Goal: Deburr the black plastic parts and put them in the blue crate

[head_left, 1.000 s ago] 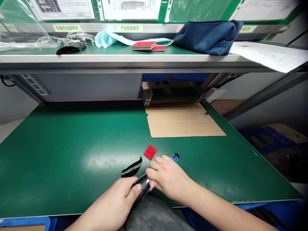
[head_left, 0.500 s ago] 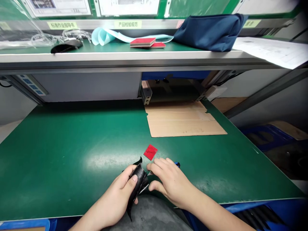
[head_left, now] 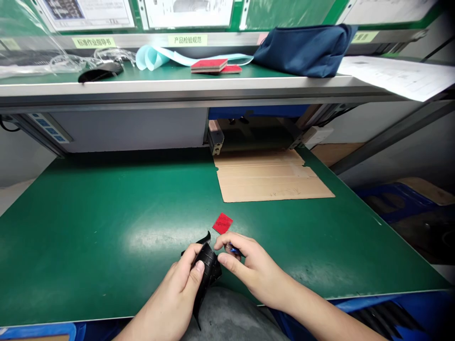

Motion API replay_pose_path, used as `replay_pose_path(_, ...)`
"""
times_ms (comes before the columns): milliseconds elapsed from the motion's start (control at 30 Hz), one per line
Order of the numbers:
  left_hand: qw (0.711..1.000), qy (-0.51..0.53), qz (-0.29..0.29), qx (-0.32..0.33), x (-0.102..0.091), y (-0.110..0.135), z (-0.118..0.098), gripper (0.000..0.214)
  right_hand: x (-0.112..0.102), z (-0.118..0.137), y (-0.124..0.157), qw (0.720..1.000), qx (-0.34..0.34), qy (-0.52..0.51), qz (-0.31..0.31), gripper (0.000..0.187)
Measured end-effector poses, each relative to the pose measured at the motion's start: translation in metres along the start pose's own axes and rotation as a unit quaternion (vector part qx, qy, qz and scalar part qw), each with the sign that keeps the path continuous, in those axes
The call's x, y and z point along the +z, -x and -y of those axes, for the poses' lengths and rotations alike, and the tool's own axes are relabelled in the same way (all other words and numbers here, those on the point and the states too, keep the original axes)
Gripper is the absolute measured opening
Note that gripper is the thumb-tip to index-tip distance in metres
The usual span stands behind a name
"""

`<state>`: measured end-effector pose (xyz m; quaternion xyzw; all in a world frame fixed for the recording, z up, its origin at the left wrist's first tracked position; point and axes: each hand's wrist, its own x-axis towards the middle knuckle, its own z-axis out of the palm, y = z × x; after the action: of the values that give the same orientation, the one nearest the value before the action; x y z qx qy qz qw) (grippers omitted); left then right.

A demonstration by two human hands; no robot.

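My left hand (head_left: 179, 282) is closed around a curved black plastic part (head_left: 208, 265) with flared, pointed ends, held at the front edge of the table. The thumb presses on its ribbed face. Just right of the part, my right hand (head_left: 252, 267) has its fingers curled around a small blue-handled tool (head_left: 233, 249). The index finger and thumb point toward the part's upper right edge. Most of the tool is hidden by the fingers, so its exact kind does not show. A red square pad (head_left: 222, 223) with dark print lies on the table beyond the hands.
A cardboard sheet (head_left: 273, 182) lies on the green table (head_left: 106, 213) at the back right. Above runs a shelf (head_left: 159, 85) with a navy pouch (head_left: 305, 49), red pads (head_left: 209, 65), a light blue strip (head_left: 151, 57) and a black part (head_left: 100, 72). Blue bins flank my lap.
The right hand has turned, so the tool's blue handle now shows between the fingers instead of behind the knuckles. The black part has tilted slightly in my left hand.
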<state>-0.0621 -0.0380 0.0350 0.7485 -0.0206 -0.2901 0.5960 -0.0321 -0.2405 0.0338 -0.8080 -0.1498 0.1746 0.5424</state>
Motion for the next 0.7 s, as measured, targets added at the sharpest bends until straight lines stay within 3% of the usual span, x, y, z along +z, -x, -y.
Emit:
replay_pose_path(167, 0.997, -0.079, -0.006, 0.020, -0.001, 0.003, -0.003, 0.036, 0.002, 0.003, -0.007, 0.995, 0.022, -0.081, 0.047, 0.024)
replay_pose_path(333, 0.995, -0.099, -0.004, 0.029, 0.000, 0.003, -0.007, 0.029, 0.000, 0.000, -0.011, 0.993, 0.049, -0.100, 0.044, 0.031)
replay_pose_path(533, 0.994, -0.108, -0.022, 0.010, 0.000, 0.003, -0.014, 0.027, -0.007, -0.002, -0.004, 0.995, 0.066, -0.073, 0.003, 0.019)
replay_pose_path(700, 0.991, -0.125, -0.025, 0.040, 0.000, 0.004, -0.012, 0.025, -0.006, 0.006, 0.000, 0.999, 0.038, -0.020, 0.025, 0.015)
